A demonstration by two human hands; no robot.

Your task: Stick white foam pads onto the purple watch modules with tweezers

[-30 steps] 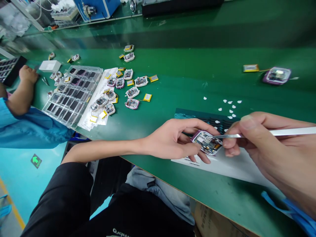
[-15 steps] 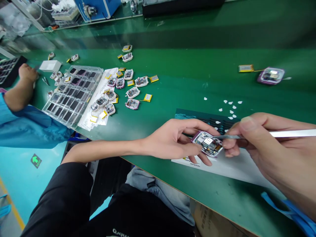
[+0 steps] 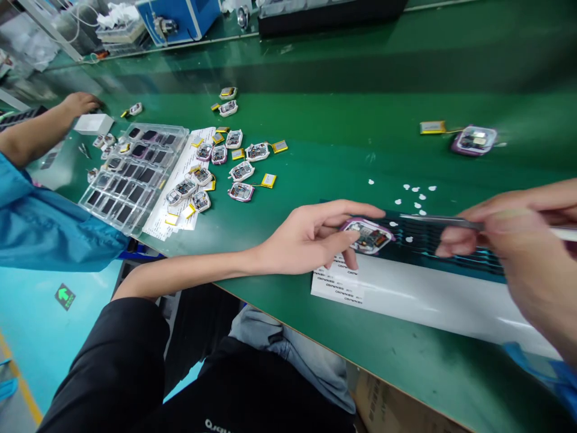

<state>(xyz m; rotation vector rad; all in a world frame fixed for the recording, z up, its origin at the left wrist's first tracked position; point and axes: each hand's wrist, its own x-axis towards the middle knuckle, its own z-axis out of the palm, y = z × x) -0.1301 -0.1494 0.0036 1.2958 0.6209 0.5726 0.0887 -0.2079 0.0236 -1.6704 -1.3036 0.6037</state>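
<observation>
My left hand [image 3: 311, 237] pinches a small purple-rimmed open watch case [image 3: 367, 236], its circuit board showing, just above a white label sheet [image 3: 406, 294]. My right hand [image 3: 518, 240], blurred by motion, grips metal tweezers [image 3: 433, 221] whose tips hang to the right of the case, apart from it, over a dark strip of sticker backing [image 3: 451, 246]. Small white sticker bits [image 3: 417, 195] lie on the green mat behind.
Several open watch cases with yellow batteries [image 3: 234, 162] lie at the left, beside a clear compartment tray [image 3: 130, 174]. One more case with a battery [image 3: 473, 139] sits far right. A co-worker's arm in a blue sleeve [image 3: 40, 210] reaches over the left edge near a white box [image 3: 92, 123].
My right hand pulled the tweezers away from the case, to the right and up. My left hand shifted the case slightly left. The co-worker's hand moved farther along the table.
</observation>
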